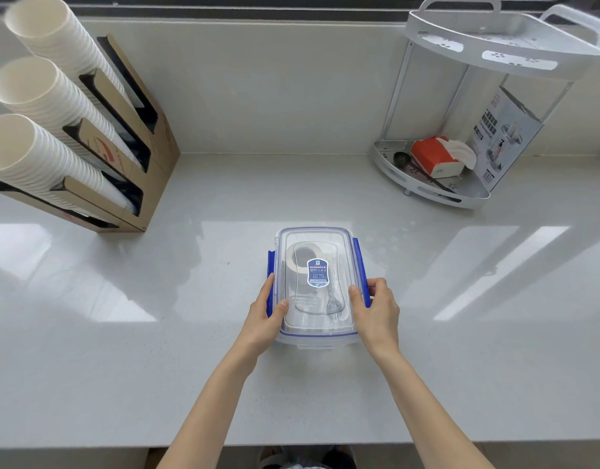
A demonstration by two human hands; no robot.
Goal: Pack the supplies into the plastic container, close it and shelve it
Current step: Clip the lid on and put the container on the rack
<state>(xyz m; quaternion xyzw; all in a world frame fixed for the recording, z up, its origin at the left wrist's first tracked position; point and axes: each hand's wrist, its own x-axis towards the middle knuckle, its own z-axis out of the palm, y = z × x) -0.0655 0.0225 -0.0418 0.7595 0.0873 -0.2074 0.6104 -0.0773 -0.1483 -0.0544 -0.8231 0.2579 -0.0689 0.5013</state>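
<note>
A clear plastic container (317,336) with its lid (313,238) on sits at the middle of the white counter. Through the lid I see a roll of tape (300,257) and a clear plastic utensil (334,301). Blue side latches stick outward on both long sides. My left hand (266,314) grips the left blue latch (270,265) with the thumb on the lid. My right hand (376,309) holds the right blue latch (359,262), thumb on the lid's edge.
A white two-tier corner shelf (508,59) stands at the back right; its lower tier holds a red tissue pack (430,155), a dark scoop (400,159) and a printed box (504,137). A cardboard holder with paper cup stacks (72,123) stands at the left.
</note>
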